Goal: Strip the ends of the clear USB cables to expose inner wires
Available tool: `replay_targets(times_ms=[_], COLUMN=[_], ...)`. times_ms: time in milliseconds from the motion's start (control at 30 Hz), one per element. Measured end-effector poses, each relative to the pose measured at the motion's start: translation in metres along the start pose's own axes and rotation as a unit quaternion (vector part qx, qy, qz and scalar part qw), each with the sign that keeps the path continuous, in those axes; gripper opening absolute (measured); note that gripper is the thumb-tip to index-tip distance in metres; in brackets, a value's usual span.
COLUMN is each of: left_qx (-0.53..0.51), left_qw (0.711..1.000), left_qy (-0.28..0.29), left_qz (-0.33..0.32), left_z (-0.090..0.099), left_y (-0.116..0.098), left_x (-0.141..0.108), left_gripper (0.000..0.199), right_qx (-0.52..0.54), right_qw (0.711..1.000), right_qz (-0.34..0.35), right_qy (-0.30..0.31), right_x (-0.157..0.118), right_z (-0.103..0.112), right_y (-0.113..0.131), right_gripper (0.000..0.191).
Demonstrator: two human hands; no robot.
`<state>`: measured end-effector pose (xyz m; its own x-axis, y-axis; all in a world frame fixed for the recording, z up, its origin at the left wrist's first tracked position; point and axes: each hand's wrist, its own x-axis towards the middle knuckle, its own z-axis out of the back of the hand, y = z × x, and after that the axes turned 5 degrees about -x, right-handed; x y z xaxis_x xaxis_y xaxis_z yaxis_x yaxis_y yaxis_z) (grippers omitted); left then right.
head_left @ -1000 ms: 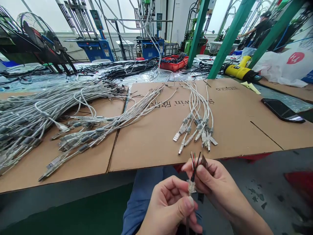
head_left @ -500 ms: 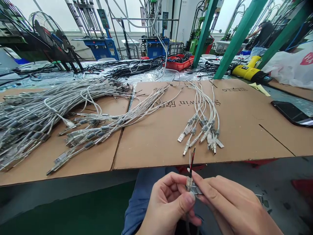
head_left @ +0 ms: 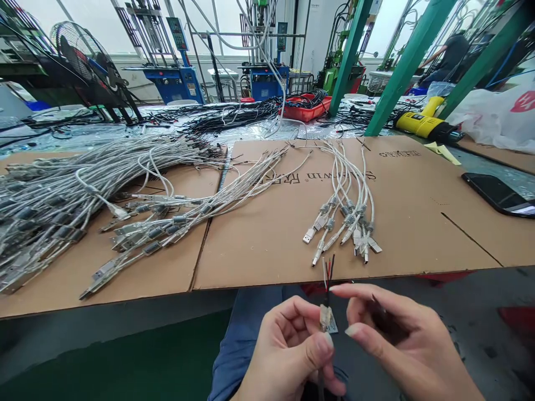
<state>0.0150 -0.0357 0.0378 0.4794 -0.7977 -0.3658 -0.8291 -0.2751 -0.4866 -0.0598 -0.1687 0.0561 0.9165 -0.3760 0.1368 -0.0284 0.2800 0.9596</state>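
Note:
Between its thumb and fingers, my left hand pinches a cable just below the table's front edge. Thin white, red and black wires stick up from the cable's end, and a small silvery piece shows behind the clear part. My right hand is just right of the cable, thumb and index finger apart, its index tip close to the wires. Its other fingers curl inward around a dark area I cannot make out. Beyond the hands, a small bunch of USB cables lies on the cardboard.
A large pile of grey cables covers the cardboard's left side. At right lie a black phone and a yellow heat gun. Green posts rise behind, near a red tray of black cables. A fan stands far left.
My right hand has drawn away to the right from the cable, and its thumb and index finger have spread. My left hand keeps its pinch in nearly the same place.

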Motion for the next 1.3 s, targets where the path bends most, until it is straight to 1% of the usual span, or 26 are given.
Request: replay_targets(times_ms=[33,67,100,200,300,400,500,600,700,867,933,967,1000,1033,1067,1100,1133,1167,1200,1233,1267,1300], left_qx=[0.0,0.001,0.0,-0.009,-0.023,-0.031,-0.037,-0.048,-0.063,-0.063,-0.036,-0.009,0.029,0.076,0.128,0.181,0.228,0.265,0.291,0.309,0.33,0.36], left_qw=[1.0,1.0,1.0,1.0,0.996,0.991,0.989,0.989,0.99,0.99,0.994,0.996,0.994,0.983,0.96,0.933,0.911,0.901,0.898,0.893,0.874,0.834], left_qy=[0.001,0.001,0.001,0.011,0.061,0.105,0.123,0.126,0.124,0.124,0.104,0.075,0.03,-0.027,-0.084,-0.127,-0.147,-0.144,-0.13,-0.119,-0.12,-0.133], left_qz=[0.005,0.009,0.007,-0.028,-0.061,-0.07,-0.074,-0.061,-0.037,-0.009,-0.025,-0.054,-0.103,-0.168,-0.234,-0.285,-0.312,-0.313,-0.303,-0.305,-0.336,-0.397], left_z=[-0.001,-0.002,-0.002,0.001,0.008,0.014,0.014,0.009,0.005,0.007,0.006,0.005,0.004,0.002,0.001,-0.001,-0.001,-0.002,-0.001,0.0,0.002,0.005], left_y=[0.0,0.0,0.001,0.002,0.005,0.008,0.009,0.007,0.005,0.003,0.001,-0.001,-0.003,-0.006,-0.01,-0.014,-0.019,-0.024,-0.029,-0.034,-0.039,-0.045], left_x=[0.0,0.0,0.0,0.001,0.001,0.001,0.001,0.002,0.002,0.002,0.001,0.001,-0.001,-0.002,-0.003,-0.004,-0.005,-0.006,-0.007,-0.009,-0.011,-0.013], left_gripper=[0.041,0.043,0.045,0.051,0.054,0.053,0.054,0.052,0.048,0.043,0.04,0.038,0.036,0.036,0.035,0.032,0.026,0.022,0.02,0.021,0.025,0.031], right_qx=[0.083,0.144,0.184,0.246,0.318,0.365,0.389,0.388,0.367,0.317,0.287,0.267,0.243,0.217,0.191,0.166,0.144,0.125,0.107,0.091,0.079,0.061], right_qw=[0.994,0.984,0.974,0.951,0.917,0.889,0.877,0.883,0.899,0.927,0.941,0.95,0.959,0.967,0.974,0.979,0.982,0.984,0.984,0.984,0.984,0.985], right_qz=[-0.063,-0.104,-0.127,-0.17,-0.215,-0.236,-0.239,-0.228,-0.208,-0.176,-0.158,-0.146,-0.133,-0.122,-0.11,-0.101,-0.094,-0.086,-0.078,-0.07,-0.063,-0.055], right_qy=[0.01,0.028,0.044,0.072,0.111,0.143,0.149,0.135,0.118,0.1,0.081,0.069,0.058,0.05,0.047,0.056,0.074,0.096,0.116,0.133,0.144,0.155], right_x=[0.003,0.006,0.01,0.019,0.021,0.019,0.018,0.018,0.017,0.018,0.017,0.016,0.014,0.011,0.009,0.006,0.003,0.0,-0.002,-0.003,-0.003,-0.002], right_z=[-0.001,-0.003,-0.005,-0.013,-0.02,-0.024,-0.026,-0.027,-0.027,-0.027,-0.028,-0.028,-0.029,-0.031,-0.033,-0.035,-0.037,-0.038,-0.038,-0.036,-0.032,-0.026], right_y=[0.0,-0.001,-0.001,-0.002,-0.004,-0.006,-0.005,-0.002,0.0,-0.001,-0.004,-0.005,-0.007,-0.009,-0.011,-0.013,-0.015,-0.016,-0.016,-0.015,-0.011,-0.006], right_gripper=[0.017,0.012,0.013,0.028,0.037,0.042,0.041,0.039,0.035,0.036,0.037,0.037,0.036,0.036,0.038,0.041,0.044,0.047,0.049,0.05,0.05,0.049])
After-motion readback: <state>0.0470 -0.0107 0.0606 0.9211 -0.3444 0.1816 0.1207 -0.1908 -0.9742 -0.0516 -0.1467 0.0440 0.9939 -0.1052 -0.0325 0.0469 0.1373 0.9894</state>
